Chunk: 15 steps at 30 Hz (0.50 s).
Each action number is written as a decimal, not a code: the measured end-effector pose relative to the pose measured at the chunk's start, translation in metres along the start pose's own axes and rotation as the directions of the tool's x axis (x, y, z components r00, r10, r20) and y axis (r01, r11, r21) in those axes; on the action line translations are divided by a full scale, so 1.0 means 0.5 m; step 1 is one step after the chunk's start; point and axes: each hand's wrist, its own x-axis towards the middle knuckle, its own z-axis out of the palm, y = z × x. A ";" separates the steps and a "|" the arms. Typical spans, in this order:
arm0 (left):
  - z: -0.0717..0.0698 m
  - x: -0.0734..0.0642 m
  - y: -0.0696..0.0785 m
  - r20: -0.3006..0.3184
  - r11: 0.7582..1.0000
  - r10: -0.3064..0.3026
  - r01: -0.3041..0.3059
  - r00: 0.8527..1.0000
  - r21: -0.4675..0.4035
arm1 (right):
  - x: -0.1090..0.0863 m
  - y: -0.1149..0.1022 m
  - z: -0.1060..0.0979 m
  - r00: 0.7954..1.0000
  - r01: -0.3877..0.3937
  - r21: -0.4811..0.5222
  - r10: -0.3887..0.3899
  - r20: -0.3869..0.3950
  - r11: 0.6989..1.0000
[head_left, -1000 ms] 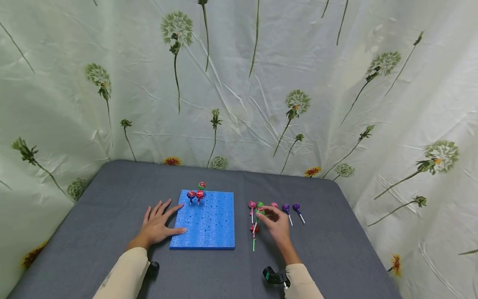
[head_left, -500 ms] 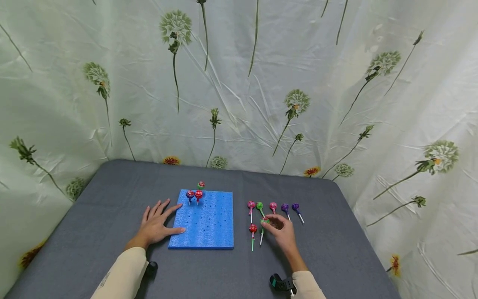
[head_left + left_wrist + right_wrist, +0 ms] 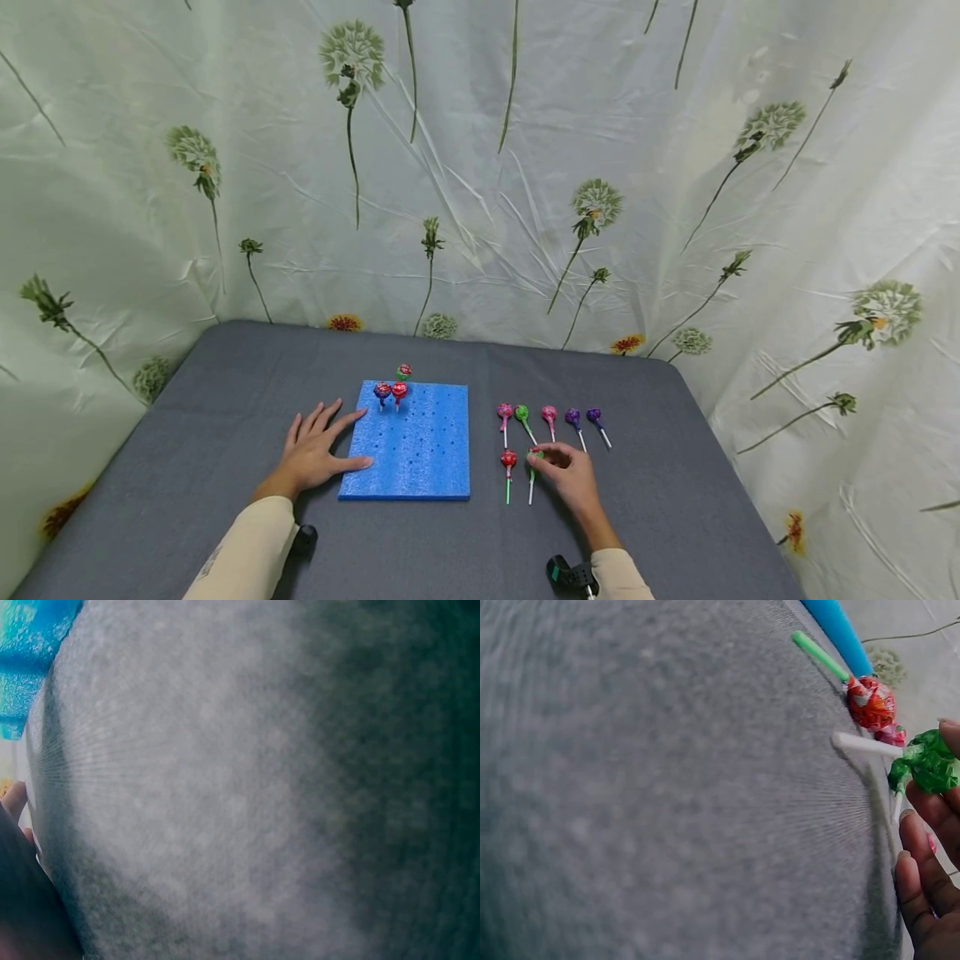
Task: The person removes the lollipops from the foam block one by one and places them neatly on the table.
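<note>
In the head view my left hand (image 3: 311, 454) lies spread at the left edge of a blue foam board (image 3: 420, 442), its thumb and index finger resting on the board. Dotted holes cover the board, and several lollipops stand near its far left corner, among them a red lollipop (image 3: 400, 390) and a dark lollipop (image 3: 382, 391). My right hand (image 3: 573, 482) pinches a green-wrapped lollipop (image 3: 932, 761) by its head, its white stick pointing toward me. Beside it lies a red lollipop (image 3: 508, 459) with a green stick. My fingers partly cover the held lollipop's head.
Behind my right hand lies a row of lollipops: a pink lollipop (image 3: 505, 411), a green lollipop (image 3: 521, 412), another pink one (image 3: 549, 412) and purple ones (image 3: 573, 417). A grey cloth (image 3: 420, 546) covers the table. A flowered curtain (image 3: 480, 250) hangs behind.
My right hand has brought the green lollipop toward me and slightly right, from over the other lollipops to beside the red one. The left hand stays on the board.
</note>
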 end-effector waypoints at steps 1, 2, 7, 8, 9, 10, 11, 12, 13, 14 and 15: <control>0.000 0.000 0.000 -0.001 1.000 -0.001 0.001 1.000 0.000 | -0.002 -0.007 0.000 1.000 0.000 -0.009 0.000 0.004 1.000; 0.000 0.000 0.000 0.000 1.000 -0.001 0.001 1.000 0.001 | -0.004 -0.014 0.000 1.000 -0.001 -0.018 0.002 0.007 1.000; 0.000 0.000 0.001 0.002 1.000 -0.002 0.002 1.000 0.004 | -0.007 -0.020 0.005 1.000 0.004 -0.067 -0.004 -0.006 0.998; -0.001 0.000 0.002 0.004 1.000 -0.002 0.002 1.000 0.004 | -0.004 -0.011 0.006 1.000 -0.002 -0.074 0.001 -0.012 0.997; -0.001 0.000 0.002 0.004 1.000 -0.002 0.002 1.000 0.004 | -0.001 -0.002 0.008 1.000 -0.006 -0.079 0.005 -0.017 0.997; -0.001 0.000 0.002 0.004 1.000 0.000 0.000 1.000 0.005 | 0.002 0.008 0.009 1.000 -0.007 -0.086 0.005 -0.020 0.996; -0.002 0.000 0.002 0.003 1.000 0.000 0.000 1.000 0.003 | 0.005 0.018 0.011 1.000 -0.010 -0.095 0.008 -0.025 0.995; -0.002 -0.001 0.003 0.001 1.000 0.003 -0.003 1.000 0.002 | 0.009 0.028 0.011 1.000 -0.015 -0.102 0.012 -0.029 0.995; -0.003 -0.002 0.004 0.001 1.000 0.003 -0.003 1.000 0.001 | 0.012 0.034 0.012 0.999 -0.016 -0.106 0.013 -0.032 0.994; -0.003 -0.002 0.004 0.001 1.000 0.006 -0.006 1.000 0.001 | 0.014 0.039 0.012 0.999 -0.015 -0.109 0.012 -0.032 0.994; -0.003 -0.002 0.005 0.002 1.000 0.006 -0.006 1.000 0.000 | 0.016 0.043 0.013 0.999 -0.008 -0.115 0.004 -0.032 0.993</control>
